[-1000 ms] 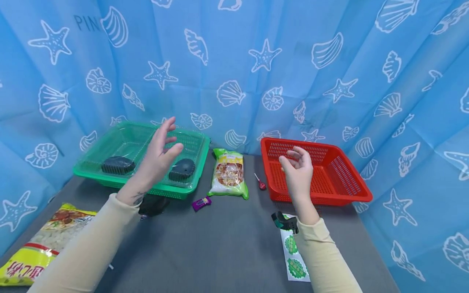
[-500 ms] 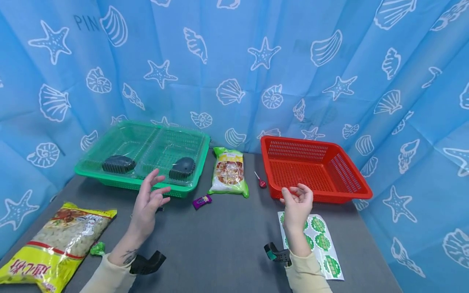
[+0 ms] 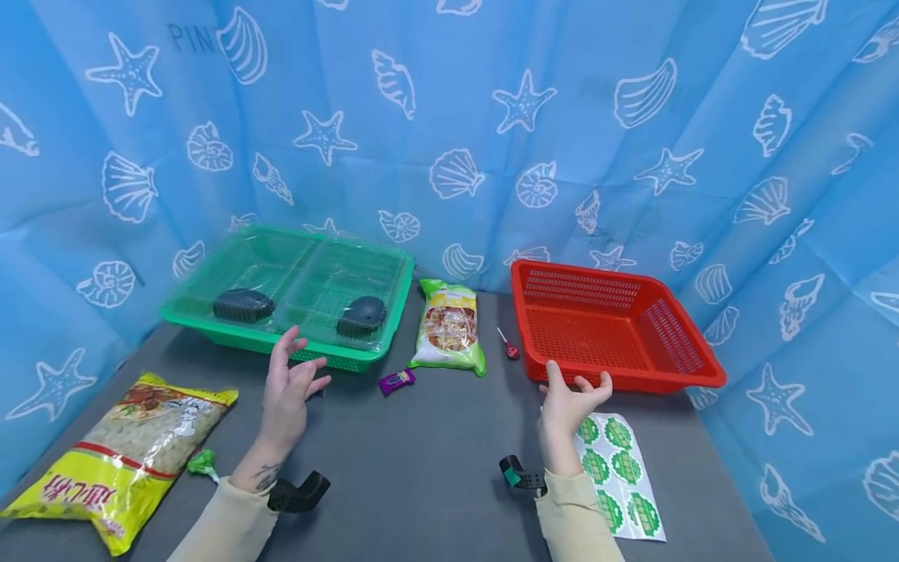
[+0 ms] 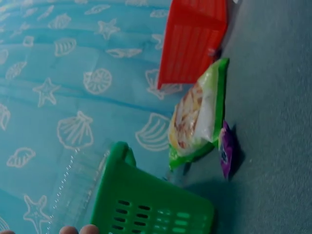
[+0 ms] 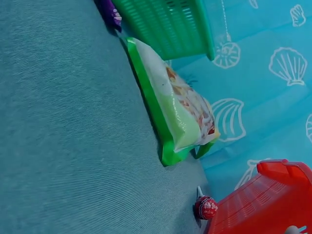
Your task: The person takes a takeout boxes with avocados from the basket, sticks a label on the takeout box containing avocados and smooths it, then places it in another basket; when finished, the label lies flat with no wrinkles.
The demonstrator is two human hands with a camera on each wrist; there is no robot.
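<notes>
My left hand (image 3: 286, 394) hovers before the green basket (image 3: 295, 343), fingers loosely spread and holding nothing. Its fingertips (image 4: 87, 229) show at the bottom of the left wrist view. Over the basket lies a clear plastic two-part tray with two dark rounded objects, one on the left (image 3: 243, 305) and one on the right (image 3: 362, 316). My right hand (image 3: 565, 406) is just in front of the red basket (image 3: 618, 381), fingers apart, with nothing in them; whether it touches the rim I cannot tell. A sticker sheet (image 3: 618, 472) with green round labels lies beside that hand.
Between the baskets stand a green-and-white food bag (image 3: 449, 328), a purple wrapped candy (image 3: 396, 381) and a red lollipop (image 3: 510, 348). At left lie a yellow food bag (image 3: 126, 460) and a green lollipop (image 3: 203, 463). A blue shell-patterned curtain (image 3: 456, 101) hangs behind.
My left hand has come down and back from over the green basket. The right hand has lowered and its fingers have spread wider. The head view has shifted slightly left.
</notes>
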